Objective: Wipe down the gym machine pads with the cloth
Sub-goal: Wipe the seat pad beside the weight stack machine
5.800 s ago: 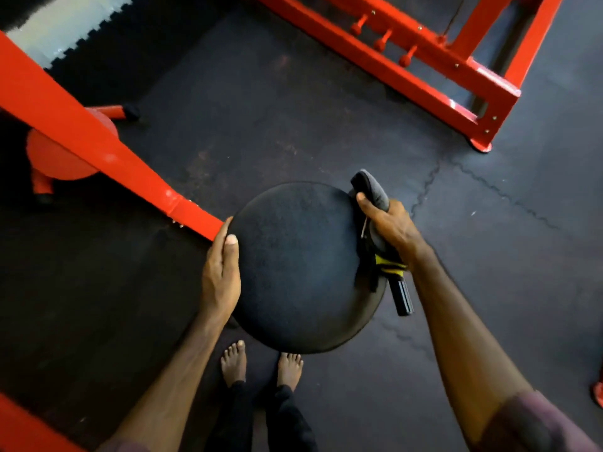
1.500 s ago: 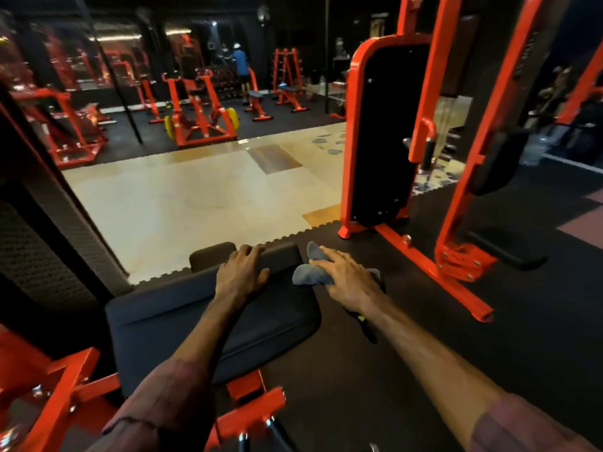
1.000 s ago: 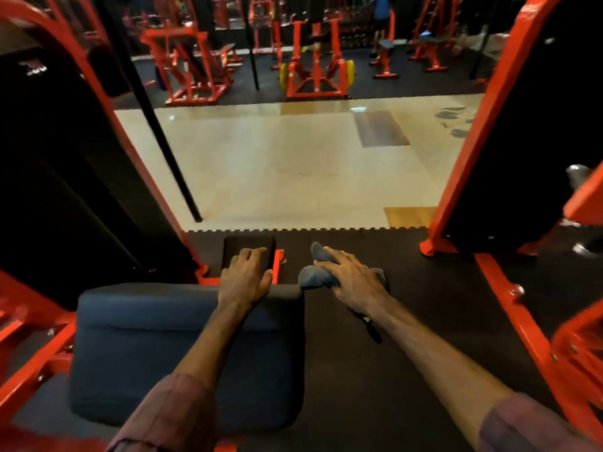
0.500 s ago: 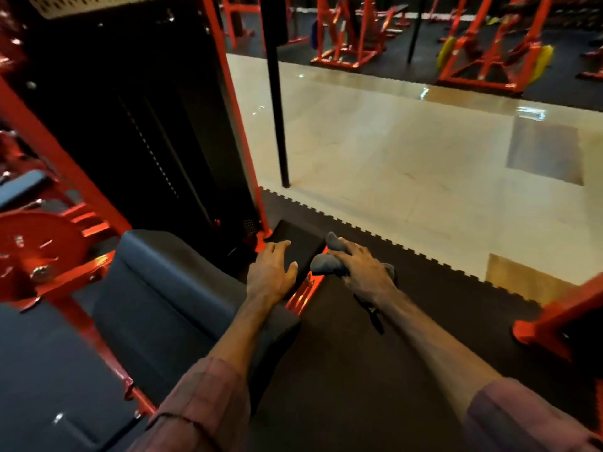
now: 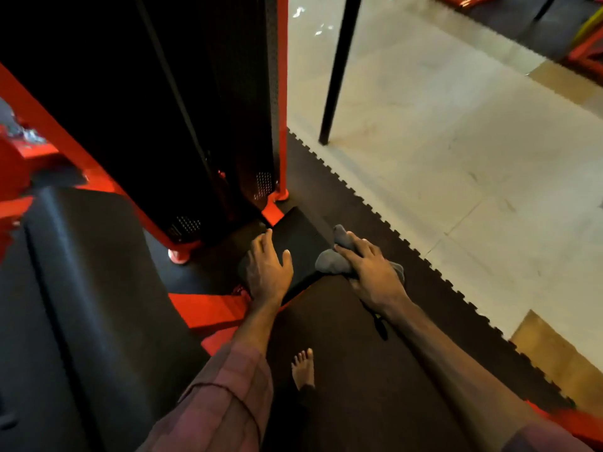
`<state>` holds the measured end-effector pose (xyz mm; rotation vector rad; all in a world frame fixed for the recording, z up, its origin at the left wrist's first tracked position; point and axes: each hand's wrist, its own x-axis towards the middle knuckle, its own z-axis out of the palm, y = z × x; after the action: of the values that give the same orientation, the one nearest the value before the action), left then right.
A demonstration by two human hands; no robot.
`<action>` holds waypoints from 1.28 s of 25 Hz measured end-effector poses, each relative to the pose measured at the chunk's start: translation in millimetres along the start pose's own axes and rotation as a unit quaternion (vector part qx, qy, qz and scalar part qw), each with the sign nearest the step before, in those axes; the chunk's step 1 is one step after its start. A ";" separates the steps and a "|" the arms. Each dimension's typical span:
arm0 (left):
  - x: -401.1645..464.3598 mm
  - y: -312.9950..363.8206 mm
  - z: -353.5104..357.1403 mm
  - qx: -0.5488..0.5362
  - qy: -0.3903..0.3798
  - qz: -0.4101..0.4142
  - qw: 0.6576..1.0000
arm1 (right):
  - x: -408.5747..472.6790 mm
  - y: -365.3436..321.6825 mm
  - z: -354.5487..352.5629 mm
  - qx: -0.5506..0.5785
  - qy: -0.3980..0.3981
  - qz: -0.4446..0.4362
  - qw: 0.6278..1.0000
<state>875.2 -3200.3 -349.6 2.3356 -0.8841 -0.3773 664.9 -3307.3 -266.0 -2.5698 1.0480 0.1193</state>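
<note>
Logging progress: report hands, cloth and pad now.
Left hand flat on small black pad. Right hand has grip on grey cloth at pad's edge. Nothing obstructing.

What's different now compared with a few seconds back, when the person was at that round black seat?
The person has left the round seat and moved to a small square pad low on another machine. The left hand now rests flat on it, having slid off the long pad. The right hand still grips the grey cloth.
</note>
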 end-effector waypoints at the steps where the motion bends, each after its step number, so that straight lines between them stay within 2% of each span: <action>1: 8.6 -11.0 16.5 -0.011 0.022 -0.024 0.999 | 22.0 10.1 6.0 -0.006 -0.008 -0.009 1.000; 6: 20.0 -93.0 92.1 -0.034 0.052 -0.152 0.986 | 129.4 51.2 66.6 -0.028 -0.021 -0.077 0.996; 9: 22.7 -133.8 142.8 -0.066 0.078 -0.258 0.961 | 188.5 73.8 116.0 -0.044 -0.026 -0.116 0.992; 12: 25.6 -136.5 184.0 -0.113 0.095 -0.345 0.927 | 206.2 84.1 157.6 -0.081 -0.046 -0.143 0.985; 16: 47.4 -127.9 223.0 -0.092 0.207 -0.413 0.882 | 194.7 117.5 182.8 -0.142 -0.016 -0.204 0.969; 19: 48.1 -132.3 240.1 -0.041 0.266 -0.408 0.872 | 215.7 119.1 182.6 -0.156 -0.012 -0.217 0.964; 23: 48.4 -138.9 247.8 -0.010 0.264 -0.405 0.875 | 237.2 82.8 193.8 -0.184 0.003 -0.185 0.965; 27: 47.1 -133.2 243.6 0.008 0.241 -0.392 0.888 | 201.8 129.8 178.5 -0.195 -0.012 -0.298 0.934; 29: 45.0 -134.1 242.6 0.007 0.241 -0.395 0.886 | 212.4 137.4 173.4 -0.176 0.002 -0.272 0.946; 32: 46.3 -134.9 244.5 -0.006 0.234 -0.403 0.885 | 251.7 87.8 185.2 -0.151 0.004 -0.175 0.973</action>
<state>866.2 -3258.9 -626.4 2.5166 0.3502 -0.1171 796.3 -3464.5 -517.7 -2.9870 0.5993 0.1876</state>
